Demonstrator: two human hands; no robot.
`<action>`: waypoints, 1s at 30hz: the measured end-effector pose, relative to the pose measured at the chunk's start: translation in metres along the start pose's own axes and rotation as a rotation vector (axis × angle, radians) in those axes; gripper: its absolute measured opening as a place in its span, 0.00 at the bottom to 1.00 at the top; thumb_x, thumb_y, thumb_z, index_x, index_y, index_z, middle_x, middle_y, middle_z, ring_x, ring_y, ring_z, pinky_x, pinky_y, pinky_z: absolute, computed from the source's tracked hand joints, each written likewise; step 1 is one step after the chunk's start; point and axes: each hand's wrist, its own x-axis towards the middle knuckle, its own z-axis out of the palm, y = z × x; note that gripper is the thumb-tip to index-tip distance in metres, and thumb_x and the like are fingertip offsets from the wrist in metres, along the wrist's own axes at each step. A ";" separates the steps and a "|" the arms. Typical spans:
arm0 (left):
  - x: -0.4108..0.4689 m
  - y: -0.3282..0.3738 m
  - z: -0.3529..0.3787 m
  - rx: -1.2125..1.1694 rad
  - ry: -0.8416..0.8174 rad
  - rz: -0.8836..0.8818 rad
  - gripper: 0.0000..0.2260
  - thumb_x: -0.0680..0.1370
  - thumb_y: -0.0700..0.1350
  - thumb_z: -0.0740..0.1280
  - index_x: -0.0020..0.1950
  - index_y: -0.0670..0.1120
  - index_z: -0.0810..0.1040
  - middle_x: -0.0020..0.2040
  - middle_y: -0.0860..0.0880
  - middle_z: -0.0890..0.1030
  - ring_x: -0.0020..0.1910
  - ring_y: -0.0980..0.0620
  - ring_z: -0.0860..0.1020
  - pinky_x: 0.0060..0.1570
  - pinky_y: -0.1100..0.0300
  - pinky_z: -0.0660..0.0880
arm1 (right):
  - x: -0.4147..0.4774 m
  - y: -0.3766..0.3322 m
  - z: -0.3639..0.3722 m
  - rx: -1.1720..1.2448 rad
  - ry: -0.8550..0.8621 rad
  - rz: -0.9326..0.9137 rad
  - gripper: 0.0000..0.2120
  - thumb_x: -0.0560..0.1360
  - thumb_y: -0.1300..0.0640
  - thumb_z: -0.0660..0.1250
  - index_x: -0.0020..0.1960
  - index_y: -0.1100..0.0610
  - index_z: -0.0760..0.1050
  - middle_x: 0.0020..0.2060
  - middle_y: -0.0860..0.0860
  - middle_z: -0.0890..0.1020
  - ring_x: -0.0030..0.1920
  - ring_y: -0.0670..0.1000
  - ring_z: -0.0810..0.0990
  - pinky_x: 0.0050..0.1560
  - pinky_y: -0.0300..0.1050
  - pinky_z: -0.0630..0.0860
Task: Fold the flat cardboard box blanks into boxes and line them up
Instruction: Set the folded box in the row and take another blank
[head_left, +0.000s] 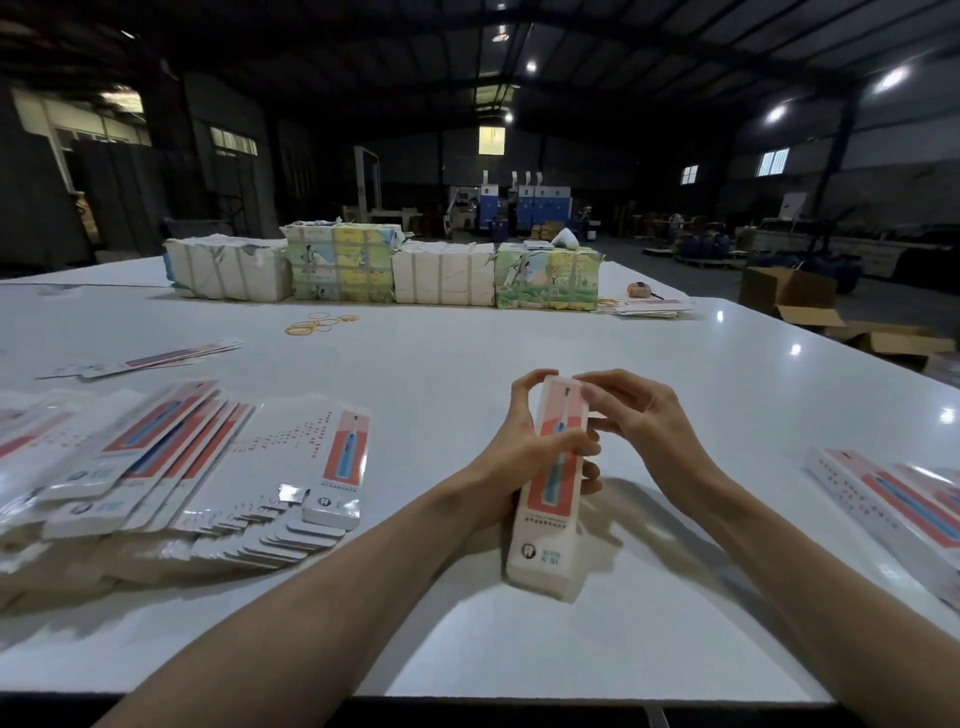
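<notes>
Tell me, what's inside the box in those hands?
Only the outside shows: the box with its red-and-blue picture, the left hand gripping its middle, the right hand pinching its far end. The cardboard walls hide the inside, so I cannot tell.

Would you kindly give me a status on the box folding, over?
Left hand grips the long white-and-coral cardboard box mid-body. Right hand pinches its top end. Flat cardboard blanks left, folded boxes right, neither obstructing.
</notes>
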 end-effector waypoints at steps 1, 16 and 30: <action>0.001 -0.001 0.001 -0.030 0.009 -0.004 0.38 0.77 0.41 0.76 0.74 0.65 0.57 0.60 0.36 0.78 0.45 0.41 0.86 0.50 0.44 0.85 | 0.000 0.000 0.001 -0.015 0.008 0.005 0.09 0.83 0.55 0.69 0.60 0.56 0.83 0.52 0.49 0.88 0.54 0.52 0.87 0.49 0.42 0.84; 0.007 0.002 0.004 -0.530 0.141 -0.007 0.37 0.79 0.63 0.66 0.83 0.57 0.54 0.78 0.35 0.67 0.64 0.37 0.79 0.54 0.42 0.82 | -0.008 -0.012 0.025 -0.883 -0.258 -0.036 0.27 0.76 0.35 0.70 0.68 0.51 0.74 0.59 0.47 0.74 0.53 0.47 0.78 0.51 0.41 0.79; 0.010 -0.027 -0.001 0.059 -0.263 0.058 0.10 0.84 0.45 0.66 0.61 0.49 0.86 0.52 0.43 0.86 0.53 0.48 0.84 0.59 0.58 0.80 | -0.101 -0.040 -0.099 -1.553 0.117 0.402 0.14 0.85 0.52 0.63 0.69 0.54 0.72 0.65 0.52 0.78 0.60 0.51 0.79 0.66 0.49 0.76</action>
